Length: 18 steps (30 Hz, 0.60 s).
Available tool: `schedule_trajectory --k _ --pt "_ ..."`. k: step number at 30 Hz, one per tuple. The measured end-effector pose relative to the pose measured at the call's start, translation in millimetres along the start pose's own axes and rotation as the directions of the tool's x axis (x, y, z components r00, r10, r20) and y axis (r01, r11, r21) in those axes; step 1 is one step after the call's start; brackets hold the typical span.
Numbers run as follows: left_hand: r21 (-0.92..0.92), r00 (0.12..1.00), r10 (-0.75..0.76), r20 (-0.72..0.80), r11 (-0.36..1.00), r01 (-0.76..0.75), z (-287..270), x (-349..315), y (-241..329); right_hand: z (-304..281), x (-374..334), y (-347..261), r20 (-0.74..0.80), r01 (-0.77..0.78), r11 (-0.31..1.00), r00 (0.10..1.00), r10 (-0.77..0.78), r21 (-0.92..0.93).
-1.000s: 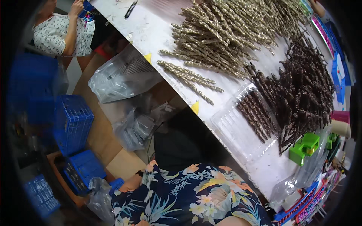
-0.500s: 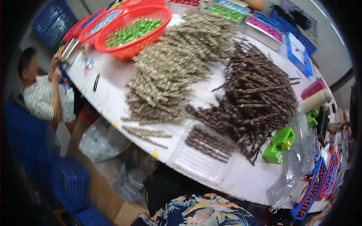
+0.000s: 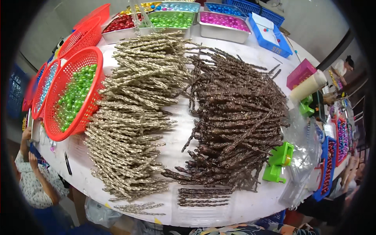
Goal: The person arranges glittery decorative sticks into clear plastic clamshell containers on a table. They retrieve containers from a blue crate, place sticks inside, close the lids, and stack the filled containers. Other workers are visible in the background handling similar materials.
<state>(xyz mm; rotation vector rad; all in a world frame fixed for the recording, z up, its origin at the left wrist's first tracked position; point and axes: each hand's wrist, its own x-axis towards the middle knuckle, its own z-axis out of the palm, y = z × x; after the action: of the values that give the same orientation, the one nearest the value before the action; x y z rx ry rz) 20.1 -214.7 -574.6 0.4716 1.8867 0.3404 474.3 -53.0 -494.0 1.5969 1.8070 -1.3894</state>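
Neither of my hands shows. On the white table (image 3: 178,113) lies a long heap of gold, glittery twisted strands (image 3: 129,133), and right of it a large heap of dark brown, shiny twisted strands (image 3: 239,113). At the near edge a clear plastic tray (image 3: 201,216) holds a row of brown strands (image 3: 203,197). Beside the tray, to its left, a few gold strands (image 3: 141,207) lie apart from their heap. A green tape dispenser (image 3: 279,162) stands right of the brown heap.
Red baskets line the left, one with green beads (image 3: 76,98); a pen (image 3: 67,163) lies near it. Metal trays of pink (image 3: 223,21) and green beads (image 3: 170,19) stand at the back. Clear plastic packaging (image 3: 299,156) lies right. A co-worker (image 3: 39,180) sits at left.
My view has swung right and levelled over the table, so both heaps sit more central and the co-worker is lower left. The strands and tray appear unmoved on the table.
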Motion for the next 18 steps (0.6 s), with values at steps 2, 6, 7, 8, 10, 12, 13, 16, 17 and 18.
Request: schedule_trajectory --k 2,6,7,8,10,12,13,16,17,18 --pt "0.019 1.000 0.004 0.019 1.000 -0.004 -10.2 0.1 -2.9 1.4 -5.4 -4.6 0.001 -0.019 1.000 1.000 0.019 0.000" --pt "0.041 0.998 0.033 0.062 0.999 -0.036 -12.0 -18.6 -33.6 5.8 -16.2 -0.6 -0.016 -0.019 0.998 1.000 0.019 -0.057" --pt "0.048 0.997 0.047 0.062 0.998 -0.050 -8.9 -23.7 -46.6 8.5 -14.7 3.0 -0.026 0.000 0.997 1.000 -0.002 -0.082" --pt "0.065 0.996 0.058 0.064 0.996 -0.062 -6.9 -32.1 -63.0 20.0 -15.9 8.8 -0.023 0.015 0.996 1.000 -0.017 -0.093" --pt "0.099 0.995 0.079 0.068 0.991 -0.086 4.0 -48.1 -98.4 32.2 -11.6 23.8 -0.023 0.067 0.989 0.997 -0.071 -0.135" --pt "0.134 0.990 0.092 0.104 0.985 -0.106 17.7 -69.2 -136.3 37.7 -15.8 36.4 -0.028 0.105 0.977 0.993 -0.112 -0.186" --pt "0.156 0.985 0.107 0.132 0.979 -0.128 21.0 -74.5 -150.5 36.3 -18.9 37.7 -0.038 0.118 0.968 0.991 -0.130 -0.220" --pt "0.252 0.951 0.189 0.245 0.935 -0.250 33.4 -90.4 -196.3 34.3 -36.3 46.4 -0.020 0.134 0.927 0.988 -0.151 -0.349" --pt "0.276 0.933 0.249 0.259 0.907 -0.319 34.1 -86.4 -203.7 34.4 -45.3 44.8 -0.019 0.127 0.904 0.989 -0.148 -0.409" --pt "0.283 0.906 0.344 0.248 0.868 -0.407 39.9 -72.9 -212.2 32.2 -59.0 40.3 -0.020 0.119 0.871 0.989 -0.146 -0.477"
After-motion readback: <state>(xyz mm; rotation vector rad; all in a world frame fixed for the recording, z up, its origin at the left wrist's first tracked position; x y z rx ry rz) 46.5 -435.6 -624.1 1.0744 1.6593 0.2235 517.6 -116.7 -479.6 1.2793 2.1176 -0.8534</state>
